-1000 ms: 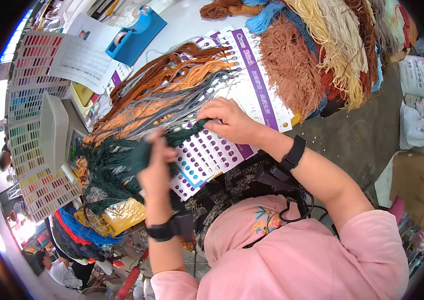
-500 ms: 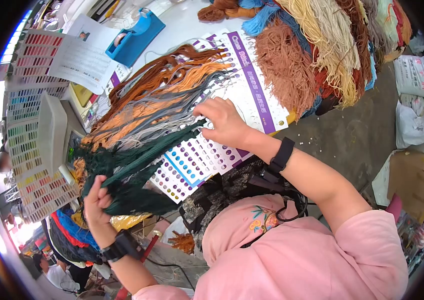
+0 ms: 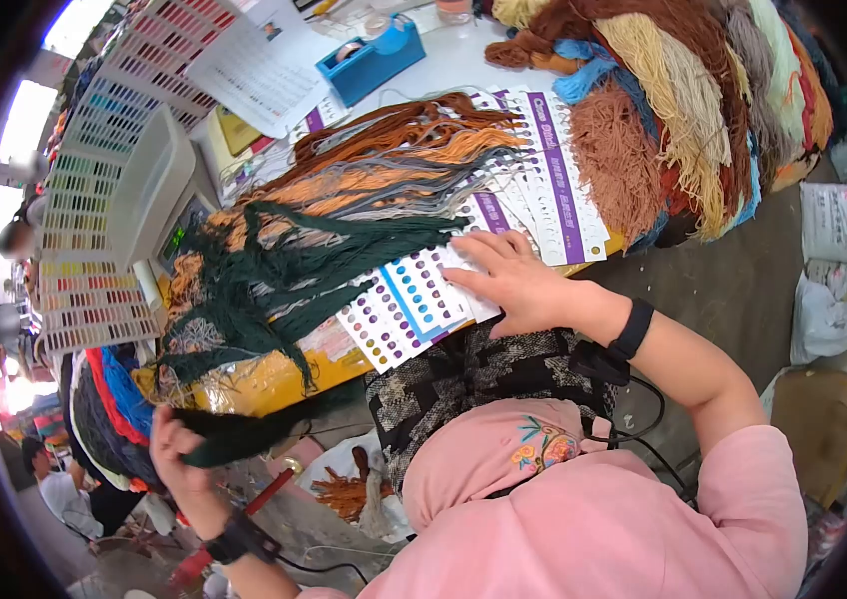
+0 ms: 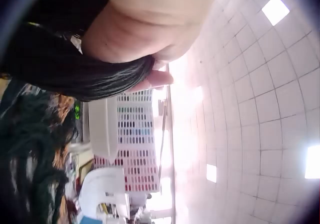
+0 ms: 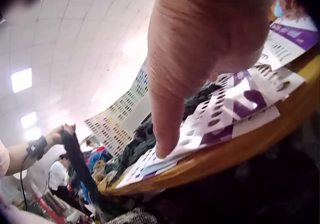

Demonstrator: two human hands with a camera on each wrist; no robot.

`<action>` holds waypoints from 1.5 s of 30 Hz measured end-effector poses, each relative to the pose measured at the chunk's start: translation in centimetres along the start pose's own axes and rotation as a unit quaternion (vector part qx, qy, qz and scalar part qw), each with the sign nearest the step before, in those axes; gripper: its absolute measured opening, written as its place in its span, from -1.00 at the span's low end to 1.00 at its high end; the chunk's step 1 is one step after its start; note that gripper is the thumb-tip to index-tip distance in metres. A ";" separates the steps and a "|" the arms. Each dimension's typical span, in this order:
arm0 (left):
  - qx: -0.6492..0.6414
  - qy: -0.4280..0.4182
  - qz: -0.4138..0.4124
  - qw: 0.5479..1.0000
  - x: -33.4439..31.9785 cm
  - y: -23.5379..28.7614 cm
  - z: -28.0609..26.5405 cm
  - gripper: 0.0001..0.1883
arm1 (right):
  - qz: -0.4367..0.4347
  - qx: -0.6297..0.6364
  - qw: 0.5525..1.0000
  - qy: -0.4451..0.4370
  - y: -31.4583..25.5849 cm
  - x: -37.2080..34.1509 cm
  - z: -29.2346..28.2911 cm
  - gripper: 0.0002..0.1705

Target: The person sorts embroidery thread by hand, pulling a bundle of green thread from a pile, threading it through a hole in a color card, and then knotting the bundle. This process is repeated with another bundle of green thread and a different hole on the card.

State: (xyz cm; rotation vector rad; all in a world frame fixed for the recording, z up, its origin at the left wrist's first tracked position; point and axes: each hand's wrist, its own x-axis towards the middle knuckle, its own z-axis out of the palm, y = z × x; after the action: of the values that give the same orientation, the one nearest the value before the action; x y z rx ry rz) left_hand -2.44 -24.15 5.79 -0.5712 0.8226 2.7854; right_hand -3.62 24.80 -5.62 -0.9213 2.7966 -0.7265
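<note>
Two hands busy with thread. Head view: left hand (image 3: 181, 454) grips dark green hank (image 3: 239, 434) beyond edge of table (image 3: 269, 395); loose green strands (image 3: 244, 270) lie near punched cards (image 3: 396, 317). Right hand (image 3: 518, 282) rests there, fingers spread, holding nothing. Left wrist view adds hank's close bend within fingers; right wrist view, its hanging length. Tiled ceiling (image 4: 260, 104): wrist views only.

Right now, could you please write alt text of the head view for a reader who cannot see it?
A person's left hand holds a dark green thread bundle beside the table, while the right hand lies over dotted cards. Dark green, orange and brown threads lie across the table.
</note>
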 end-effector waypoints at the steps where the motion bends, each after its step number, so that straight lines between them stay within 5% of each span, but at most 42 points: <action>1: 0.062 0.040 -0.006 0.997 -0.8 -3.1 0.6 -0.74 | 0.012 -0.010 1.000 0.004 0.1 -0.1 0.1 -0.09; 5: 0.143 0.081 -0.088 0.982 -2.6 -12.6 3.3 -0.79 | 0.042 -0.037 0.998 0.026 0.7 -0.3 -0.2 -0.12; 8: 0.136 -0.031 -0.140 0.980 -2.7 -16.7 4.3 -0.81 | 0.089 -0.057 0.993 0.046 -0.3 -0.5 -0.4 -0.14; 10: 0.188 -0.029 -0.099 0.977 -2.7 -19.2 5.8 -0.83 | 0.111 -0.060 0.989 0.075 -1.6 -0.7 0.4 -0.15; 14: 0.133 -0.072 -0.050 0.987 -3.0 -22.6 7.1 -0.62 | 0.043 0.168 0.960 0.220 -6.9 0.7 0.5 -0.76; 17: 0.127 -0.091 -0.042 0.987 -3.3 -23.5 7.6 -0.51 | 0.178 0.593 0.782 0.078 -11.4 1.8 0.2 -0.88; 19: 0.137 -0.127 -0.046 0.981 -3.5 -23.7 7.1 -0.46 | 0.187 0.705 0.684 0.006 -13.9 2.5 0.1 -0.85; 22: 0.151 -0.167 -0.043 0.973 -3.9 -23.3 7.1 -0.40 | 0.192 0.724 0.662 -0.003 -14.6 2.6 0.1 -0.86; 25: 0.160 -0.078 -0.015 0.984 -4.4 -23.6 8.0 -0.40 | 0.201 0.725 0.659 -0.004 -14.4 2.3 0.1 -0.88; 28: 0.221 -0.152 -0.033 0.963 -3.9 -24.0 7.1 -0.38 | 0.205 0.706 0.678 -0.019 -14.3 1.7 0.2 -0.91; 31: 0.145 -0.200 -0.080 0.966 -3.4 -23.5 6.9 -0.35 | 0.194 0.748 0.634 0.028 -14.2 1.4 0.3 -0.92; 35: 0.117 -0.105 -0.087 0.984 -4.1 -23.5 7.5 -0.33 | 0.199 0.795 0.572 0.027 -13.5 0.8 0.0 -0.93; 41: 0.174 -0.141 -0.070 0.972 -3.7 -24.7 6.9 -0.35 | 0.240 0.721 0.650 0.005 -14.8 0.8 0.2 -0.93; 45: 0.104 -0.118 -0.085 0.984 -3.9 -24.4 7.5 -0.47 | 0.259 0.743 0.617 0.013 -14.7 0.5 -0.4 -0.93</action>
State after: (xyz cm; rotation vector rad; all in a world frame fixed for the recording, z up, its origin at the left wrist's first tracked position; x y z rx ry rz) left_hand 5.56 0.04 1.38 -0.2569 0.9472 2.5110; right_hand 3.76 14.36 1.70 0.2507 1.2407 -2.1714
